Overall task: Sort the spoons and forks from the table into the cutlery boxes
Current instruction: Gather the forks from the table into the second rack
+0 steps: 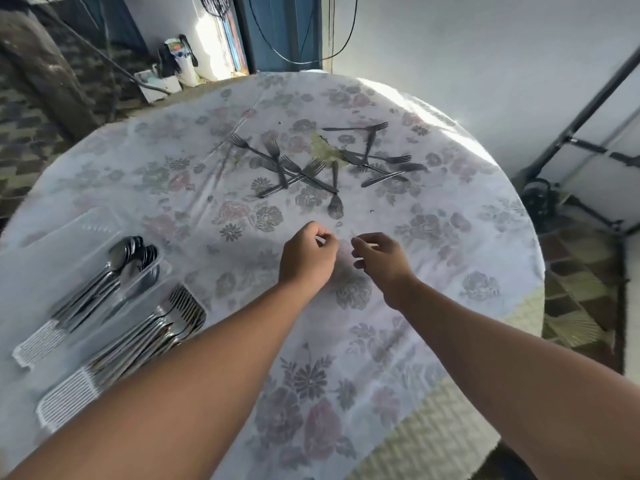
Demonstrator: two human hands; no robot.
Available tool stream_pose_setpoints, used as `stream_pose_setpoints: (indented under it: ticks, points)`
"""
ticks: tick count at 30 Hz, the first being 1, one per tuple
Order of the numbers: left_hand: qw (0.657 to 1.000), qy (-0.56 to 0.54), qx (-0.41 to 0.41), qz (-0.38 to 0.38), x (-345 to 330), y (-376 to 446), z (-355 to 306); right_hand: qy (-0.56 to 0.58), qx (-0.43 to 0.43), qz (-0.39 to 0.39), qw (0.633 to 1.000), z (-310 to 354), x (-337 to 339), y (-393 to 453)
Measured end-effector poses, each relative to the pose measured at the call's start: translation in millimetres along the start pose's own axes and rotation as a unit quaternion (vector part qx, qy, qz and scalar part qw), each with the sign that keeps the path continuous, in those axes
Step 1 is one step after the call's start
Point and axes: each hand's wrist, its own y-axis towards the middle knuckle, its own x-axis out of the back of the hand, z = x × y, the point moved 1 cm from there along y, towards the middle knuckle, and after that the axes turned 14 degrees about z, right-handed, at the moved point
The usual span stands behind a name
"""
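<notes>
Both hands hover over the tabletop, empty: the left hand is loosely curled and the right hand half open. The nearest fork lies just beyond them, slightly nearer the right hand, its long axis running near to far with the tines toward the person. The remaining forks lie crossed farther off, while the spoon box and fork box sit at near left.

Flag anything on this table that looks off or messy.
A yellowish stain or spill marks the tablecloth among the scattered forks. The forks lie crossed over one another. Nothing else stands out.
</notes>
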Motion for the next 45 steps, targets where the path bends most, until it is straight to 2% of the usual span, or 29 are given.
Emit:
stream_pose_setpoints:
  ticks: [8, 15, 20, 25, 30, 34, 38, 42, 45]
  points:
    - [1.0, 0.01, -0.019, 0.021, -11.4, 6.3, 5.6, -0.037, -0.004, -0.033, 0.999, -0.1, 19.2, 5.0]
    - [1.0, 0.017, -0.017, -0.01, -27.5, 43.0, -8.3, -0.119, 0.026, -0.015, 0.992, 13.3, 47.3, 54.4]
    - [0.999, 0.017, 0.026, -0.037, -64.6, 81.7, -34.9, -0.244, 0.04, -0.029, 0.968, 25.9, 101.8, 103.3]
    - [0.995, 0.015, 0.052, -0.089, -103.1, 120.7, -61.6, -0.354, 0.098, -0.028, 0.93, 42.8, 157.2, 162.1]
    - [0.992, 0.023, 0.071, -0.099, -117.6, 163.5, -92.2, -0.444, 0.081, -0.015, 0.892, 65.5, 182.8, 207.7]
    - [0.993, 0.057, 0.058, -0.089, -115.6, 191.1, -108.1, -0.472, 0.028, 0.011, 0.881, 70.3, 187.6, 232.9]
    - [0.987, 0.121, 0.042, -0.098, -114.7, 216.8, -110.9, -0.472, 0.018, 0.02, 0.881, 77.7, 184.7, 246.9]
    - [0.948, 0.305, 0.081, -0.03, -122.0, 227.9, -108.5, -0.448, 0.051, 0.036, 0.892, 74.5, 180.0, 244.3]
    - [0.934, 0.349, 0.077, 0.003, -126.0, 228.3, -101.5, -0.399, 0.064, 0.003, 0.915, 71.4, 182.6, 246.8]
